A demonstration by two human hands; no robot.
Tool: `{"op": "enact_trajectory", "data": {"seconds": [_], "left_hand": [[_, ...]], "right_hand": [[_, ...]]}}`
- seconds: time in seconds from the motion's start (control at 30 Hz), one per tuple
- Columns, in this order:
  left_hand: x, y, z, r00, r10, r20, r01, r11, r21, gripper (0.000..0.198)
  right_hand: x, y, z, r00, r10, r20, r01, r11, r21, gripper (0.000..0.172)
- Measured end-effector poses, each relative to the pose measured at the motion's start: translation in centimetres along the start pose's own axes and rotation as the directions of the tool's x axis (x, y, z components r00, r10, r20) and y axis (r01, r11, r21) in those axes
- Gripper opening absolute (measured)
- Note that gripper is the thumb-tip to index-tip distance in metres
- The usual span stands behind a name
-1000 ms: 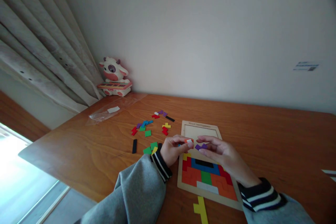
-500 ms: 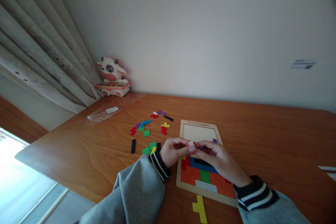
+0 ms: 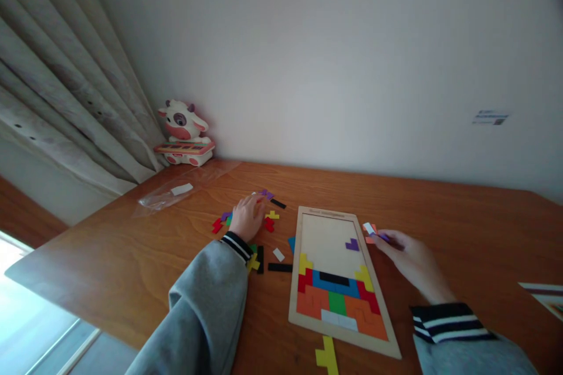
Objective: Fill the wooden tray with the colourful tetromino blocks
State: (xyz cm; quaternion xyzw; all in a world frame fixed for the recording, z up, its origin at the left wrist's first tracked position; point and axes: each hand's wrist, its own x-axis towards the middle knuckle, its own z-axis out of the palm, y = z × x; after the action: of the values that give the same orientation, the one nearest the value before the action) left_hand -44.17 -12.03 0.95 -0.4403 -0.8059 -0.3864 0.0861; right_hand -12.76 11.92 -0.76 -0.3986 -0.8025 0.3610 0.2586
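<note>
My right hand (image 3: 411, 258) is to the right of the wooden puzzle board (image 3: 294, 293), pinching a few puzzle pieces: a white one (image 3: 369, 228), orange, and a purple one. My left hand (image 3: 248, 218) is stretched out over the loose pieces on the left, fingers somewhat apart and no piece visible in them; what lies under the fingertips is hidden. Coloured pieces fill the lower part of the board, around a black bar (image 3: 334, 278) and a green piece (image 3: 337, 303). Higher up on it, a purple piece (image 3: 352, 244) lies by itself.
Loose red, yellow, green and black pieces lie around my left hand, including a yellow cross (image 3: 272, 215) and a white piece (image 3: 278, 255). A yellow piece (image 3: 326, 356) is below the board. A plastic bag (image 3: 153, 199) and cow toy (image 3: 185, 135) stand back left.
My hands have parted from above the board. The left has moved left and away to the loose pieces; the right has gone right, past the board's edge, with the pieces in it.
</note>
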Motion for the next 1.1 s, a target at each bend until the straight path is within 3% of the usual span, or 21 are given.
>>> {"op": "enact_trajectory", "data": {"seconds": [0.07, 0.17, 0.43, 0.63, 0.73, 0.83, 0.9, 1.0, 1.1], "left_hand": [[0.8, -1.8, 0.1, 0.994, 0.035, 0.100, -0.049, 0.989, 0.137, 0.036], [1.2, -3.5, 0.4, 0.984, 0.025, 0.178, -0.060, 0.979, 0.193, 0.037], [0.5, -4.0, -0.3, 0.963, 0.058, 0.263, -0.095, 0.987, 0.128, 0.022], [0.1, -4.1, -0.7, 0.978, 0.009, 0.211, -0.014, 1.000, 0.024, 0.024], [0.1, -3.9, -1.0, 0.983, -0.025, 0.181, 0.040, 0.996, -0.077, 0.023], [0.1, -3.7, -1.1, 0.986, -0.076, 0.149, 0.107, 0.971, -0.214, 0.021], [0.2, -3.6, -0.9, 0.982, -0.116, 0.149, 0.159, 0.933, -0.321, 0.024], [0.3, -3.7, -0.3, 0.967, -0.169, 0.189, 0.241, 0.848, -0.473, 0.034], [0.4, -3.9, 0.2, 0.953, -0.213, 0.216, 0.300, 0.764, -0.571, 0.038]], "right_hand": [[0.4, 1.2, -0.6, 1.000, 0.000, 0.011, 0.000, 1.000, -0.019, 0.039], [0.6, 2.0, -1.0, 0.998, 0.007, 0.065, -0.005, 0.999, -0.041, 0.038], [0.4, 1.8, -1.4, 0.973, -0.002, 0.230, 0.026, 0.994, -0.102, 0.039], [0.4, 2.9, -1.2, 0.985, -0.002, 0.173, 0.018, 0.996, -0.093, 0.041], [0.2, 2.7, -1.3, 0.996, 0.006, 0.085, 0.007, 0.987, -0.158, 0.045], [-0.1, 1.1, -0.8, 0.997, -0.067, -0.047, 0.051, 0.960, -0.274, 0.046], [-0.4, -0.9, 0.5, 0.984, -0.171, -0.044, 0.149, 0.940, -0.307, 0.042], [-0.9, -5.2, 3.7, 0.946, -0.293, 0.136, 0.321, 0.905, -0.281, 0.033], [-1.4, -9.9, 7.8, 0.867, -0.405, 0.289, 0.475, 0.848, -0.237, 0.021]]}}
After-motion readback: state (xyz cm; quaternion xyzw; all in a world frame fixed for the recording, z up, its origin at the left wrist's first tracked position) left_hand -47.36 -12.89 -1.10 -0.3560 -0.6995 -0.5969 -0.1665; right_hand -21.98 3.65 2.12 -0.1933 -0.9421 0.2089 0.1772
